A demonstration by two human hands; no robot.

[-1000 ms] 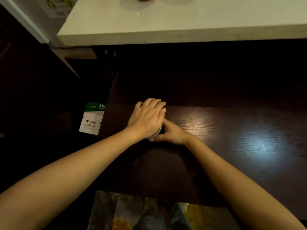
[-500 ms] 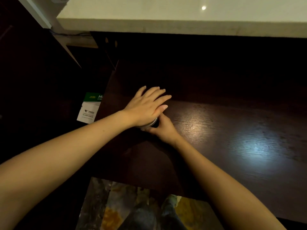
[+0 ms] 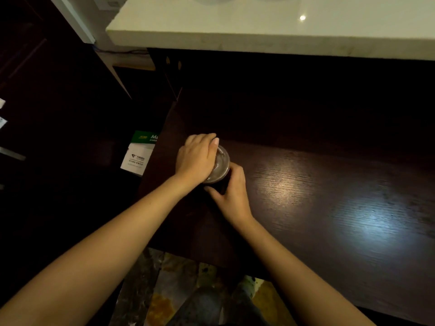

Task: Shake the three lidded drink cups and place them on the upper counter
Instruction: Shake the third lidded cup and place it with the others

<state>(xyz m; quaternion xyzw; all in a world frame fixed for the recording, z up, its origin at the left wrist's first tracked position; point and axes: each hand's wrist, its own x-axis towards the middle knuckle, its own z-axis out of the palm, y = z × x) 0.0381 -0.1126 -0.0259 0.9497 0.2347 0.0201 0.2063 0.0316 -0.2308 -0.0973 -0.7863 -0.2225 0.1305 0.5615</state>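
Note:
A drink cup with a clear lid (image 3: 220,164) stands on the dark wooden lower counter (image 3: 306,196), near its left end. My left hand (image 3: 196,158) lies over the left half of the lid, fingers curled down over its far rim. From the right, my right hand (image 3: 231,192) wraps the cup's dark body below the lid. The pale upper counter (image 3: 259,31) runs across the top of the view. The bases of two other objects show faintly at its far edge, too cropped to identify.
A white and green printed box (image 3: 138,154) sits lower down just off the left end of the dark counter. A white frame (image 3: 77,22) slants along the upper left. Patterned stone floor (image 3: 169,292) shows below the counter's near edge.
My left hand went from flat on top of the lid to curled over its left side, uncovering the right half. My right hand slid further around the cup.

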